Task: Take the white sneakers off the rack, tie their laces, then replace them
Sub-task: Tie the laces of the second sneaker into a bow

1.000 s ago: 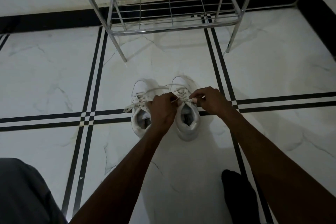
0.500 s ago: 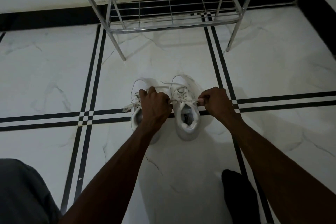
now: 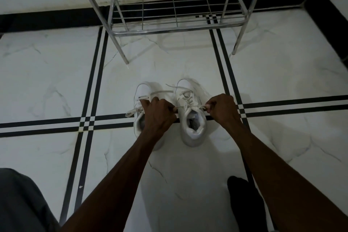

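Now my left hand (image 3: 160,113) and right hand (image 3: 221,107) each pinch the right white sneaker's (image 3: 191,118) thin white lace (image 3: 190,106), and uneven pulling could slip the knot loose.

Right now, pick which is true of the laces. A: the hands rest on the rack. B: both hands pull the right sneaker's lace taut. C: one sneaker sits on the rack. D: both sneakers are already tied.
B: the left hand and right hand pull the lace across the right sneaker.
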Demonstrator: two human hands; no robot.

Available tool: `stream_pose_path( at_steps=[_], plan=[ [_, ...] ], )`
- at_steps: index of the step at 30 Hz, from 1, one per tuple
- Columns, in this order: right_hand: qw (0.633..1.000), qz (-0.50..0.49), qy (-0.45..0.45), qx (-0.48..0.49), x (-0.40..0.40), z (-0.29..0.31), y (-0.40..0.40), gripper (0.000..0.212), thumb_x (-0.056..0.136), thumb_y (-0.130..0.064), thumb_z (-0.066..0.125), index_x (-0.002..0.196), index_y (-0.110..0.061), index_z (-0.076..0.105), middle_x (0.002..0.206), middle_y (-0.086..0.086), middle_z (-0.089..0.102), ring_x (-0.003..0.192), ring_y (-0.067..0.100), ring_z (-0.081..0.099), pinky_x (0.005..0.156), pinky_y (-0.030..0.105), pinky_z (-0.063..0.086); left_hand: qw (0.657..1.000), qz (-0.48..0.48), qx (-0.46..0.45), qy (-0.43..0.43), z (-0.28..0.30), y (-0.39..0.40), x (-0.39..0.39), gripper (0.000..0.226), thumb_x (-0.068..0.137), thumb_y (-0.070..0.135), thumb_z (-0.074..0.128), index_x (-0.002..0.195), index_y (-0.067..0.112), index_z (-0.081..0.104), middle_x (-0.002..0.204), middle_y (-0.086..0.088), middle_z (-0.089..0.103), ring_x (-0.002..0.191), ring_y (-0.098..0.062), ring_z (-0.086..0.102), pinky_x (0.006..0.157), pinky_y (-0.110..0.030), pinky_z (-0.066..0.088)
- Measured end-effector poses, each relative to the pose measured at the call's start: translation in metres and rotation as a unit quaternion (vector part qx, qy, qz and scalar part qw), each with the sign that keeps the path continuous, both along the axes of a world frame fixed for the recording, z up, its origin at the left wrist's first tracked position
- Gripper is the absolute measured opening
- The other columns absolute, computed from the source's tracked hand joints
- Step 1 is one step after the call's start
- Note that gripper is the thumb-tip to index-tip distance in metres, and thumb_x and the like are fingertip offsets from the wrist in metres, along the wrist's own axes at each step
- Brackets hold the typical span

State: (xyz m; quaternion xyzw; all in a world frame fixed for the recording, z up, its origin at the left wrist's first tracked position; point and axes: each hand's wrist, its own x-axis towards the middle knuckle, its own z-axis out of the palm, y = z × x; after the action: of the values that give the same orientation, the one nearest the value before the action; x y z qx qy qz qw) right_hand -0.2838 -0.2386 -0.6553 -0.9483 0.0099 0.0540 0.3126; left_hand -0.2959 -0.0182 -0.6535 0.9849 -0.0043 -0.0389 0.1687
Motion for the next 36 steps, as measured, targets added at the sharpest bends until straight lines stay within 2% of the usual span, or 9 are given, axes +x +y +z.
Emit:
stream_pose_path(
  at_steps=[3, 6, 13, 18, 21, 24, 28, 32, 36],
  plan=[
    [0.998, 0.002, 0.062, -0.004, 0.005, 0.011, -0.004, 0.013, 0.087, -0.014, 0.071, 0.089, -0.004, 0.078, 0.087, 0.015, 0.076, 0.079, 0.025, 0.069, 0.066, 0.031, 0.053, 0.998, 0.005, -0.054, 0.015, 0.002, 0.006, 0.003, 0.023, 0.091, 0.034, 0.06, 0.088, 0.027, 0.081, 0.079, 0.0, 0.077, 0.094, -0.023, 0.066, 0.096, -0.043, 0.029],
    [0.988, 0.016, 0.154, 0.016, 0.013, 0.025, -0.015, 0.032, 0.094, -0.034, 0.062, 0.093, -0.005, 0.075, 0.088, 0.012, 0.072, 0.077, 0.02, 0.063, 0.057, 0.022, 0.043, 0.993, -0.009, -0.119, 0.025, 0.005, 0.016, 0.009, 0.026, 0.094, 0.039, 0.057, 0.082, 0.027, 0.077, 0.079, 0.004, 0.076, 0.09, -0.024, 0.069, 0.1, -0.047, 0.042],
    [0.915, -0.063, 0.206, 0.34, 0.019, 0.035, 0.002, 0.042, 0.095, -0.04, 0.057, 0.102, -0.001, 0.07, 0.106, 0.002, 0.076, 0.111, 0.02, 0.066, 0.072, 0.029, 0.047, 0.92, 0.059, -0.383, 0.055, 0.021, 0.001, 0.007, 0.039, 0.101, 0.04, 0.053, 0.079, 0.016, 0.074, 0.096, 0.001, 0.079, 0.092, -0.009, 0.071, 0.086, -0.051, 0.06],
    [0.889, -0.072, 0.181, 0.414, 0.019, 0.043, 0.022, 0.033, 0.096, -0.046, 0.053, 0.087, -0.018, 0.067, 0.094, 0.009, 0.076, 0.089, 0.023, 0.068, 0.061, 0.027, 0.043, 0.859, 0.074, -0.499, 0.094, 0.025, -0.015, 0.008, 0.046, 0.107, 0.04, 0.044, 0.093, 0.004, 0.069, 0.104, -0.005, 0.079, 0.092, 0.0, 0.072, 0.064, -0.008, 0.048],
    [0.905, -0.052, 0.159, 0.392, 0.022, 0.036, 0.027, 0.027, 0.098, -0.04, 0.053, 0.097, -0.02, 0.071, 0.085, 0.003, 0.069, 0.079, 0.016, 0.062, 0.058, 0.025, 0.042, 0.817, 0.099, -0.559, 0.107, 0.021, -0.021, 0.012, 0.04, 0.108, 0.038, 0.043, 0.09, 0.009, 0.064, 0.099, -0.017, 0.076, 0.089, -0.015, 0.072, 0.06, -0.012, 0.049],
    [0.926, -0.024, 0.137, 0.351, 0.024, 0.026, 0.027, 0.02, 0.099, -0.02, 0.054, 0.109, -0.025, 0.072, 0.096, -0.001, 0.07, 0.085, 0.014, 0.063, 0.066, 0.033, 0.049, 0.824, 0.079, -0.553, 0.095, 0.015, -0.024, 0.013, 0.036, 0.109, 0.038, 0.04, 0.097, 0.01, 0.061, 0.089, -0.012, 0.065, 0.085, -0.017, 0.064, 0.063, -0.018, 0.049],
    [0.937, 0.015, 0.143, 0.317, 0.025, 0.022, 0.026, 0.042, 0.096, -0.004, 0.056, 0.129, -0.027, 0.061, 0.115, 0.008, 0.07, 0.102, 0.021, 0.068, 0.073, 0.037, 0.055, 0.838, 0.046, -0.537, 0.086, 0.007, -0.025, 0.014, 0.028, 0.109, 0.032, 0.044, 0.114, 0.012, 0.062, 0.089, -0.004, 0.065, 0.085, -0.017, 0.06, 0.077, -0.039, 0.052],
    [0.94, -0.016, 0.126, 0.317, 0.026, 0.018, 0.028, 0.037, 0.091, -0.003, 0.062, 0.122, -0.021, 0.056, 0.106, 0.01, 0.074, 0.094, 0.02, 0.071, 0.071, 0.037, 0.055, 0.863, 0.019, -0.499, 0.079, 0.009, -0.026, 0.015, 0.025, 0.109, 0.026, 0.044, 0.126, 0.017, 0.061, 0.081, 0.017, 0.068, 0.078, -0.003, 0.062, 0.076, -0.034, 0.057],
    [0.923, -0.107, 0.129, 0.345, 0.03, 0.014, 0.032, 0.024, 0.081, -0.012, 0.077, 0.101, -0.011, 0.063, 0.1, 0.014, 0.075, 0.09, 0.026, 0.073, 0.071, 0.038, 0.058, 0.898, -0.031, -0.437, 0.048, 0.01, -0.026, 0.019, 0.027, 0.105, 0.018, 0.046, 0.129, 0.015, 0.058, 0.099, -0.01, 0.07, 0.079, -0.013, 0.063, 0.078, -0.034, 0.055]
  ],
)
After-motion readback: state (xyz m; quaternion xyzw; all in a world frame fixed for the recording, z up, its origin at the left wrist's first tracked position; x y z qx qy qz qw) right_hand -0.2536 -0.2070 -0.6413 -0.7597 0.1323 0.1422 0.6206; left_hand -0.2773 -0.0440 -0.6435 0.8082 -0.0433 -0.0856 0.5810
